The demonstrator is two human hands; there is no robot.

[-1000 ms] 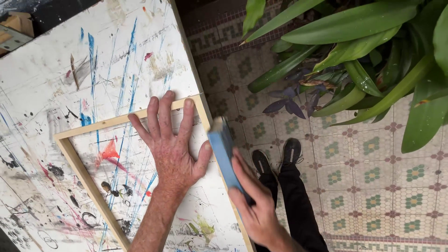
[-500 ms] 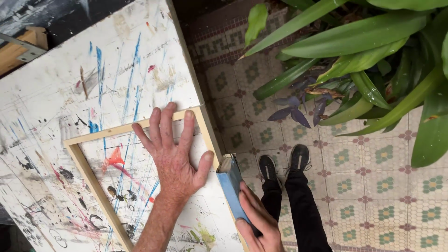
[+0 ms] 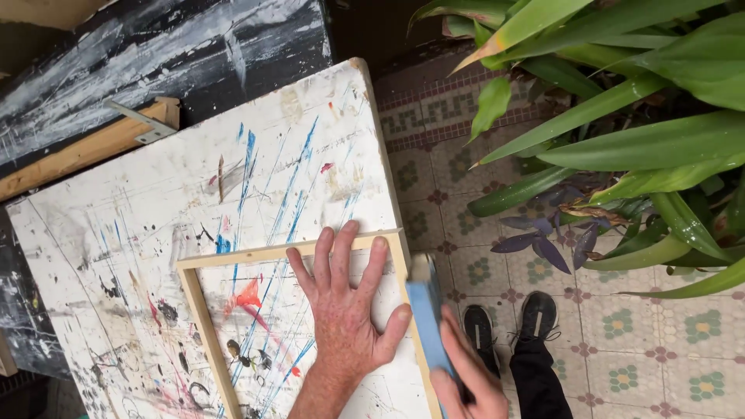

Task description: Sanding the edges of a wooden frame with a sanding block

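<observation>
Left hand [image 3: 345,314] lies flat, grasping nothing, pinning the wooden frame [image 3: 272,254]; right hand [image 3: 466,376] grips a blue sanding block [image 3: 428,322]; a slip could scrape the thumb.

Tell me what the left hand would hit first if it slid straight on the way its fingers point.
The left hand lies flat inside the wooden frame; its fingertips already reach the frame's top bar, so it likely meets that first.

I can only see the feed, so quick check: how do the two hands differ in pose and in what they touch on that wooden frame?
The left hand lies flat, fingers spread, palm down inside the wooden frame on the paint-splattered board, fingertips on the frame's top strip. The right hand is curled around a blue block, held on edge against the frame's right strip. The left hand holds nothing. Both are bare and sit at the frame's right corner.
</observation>
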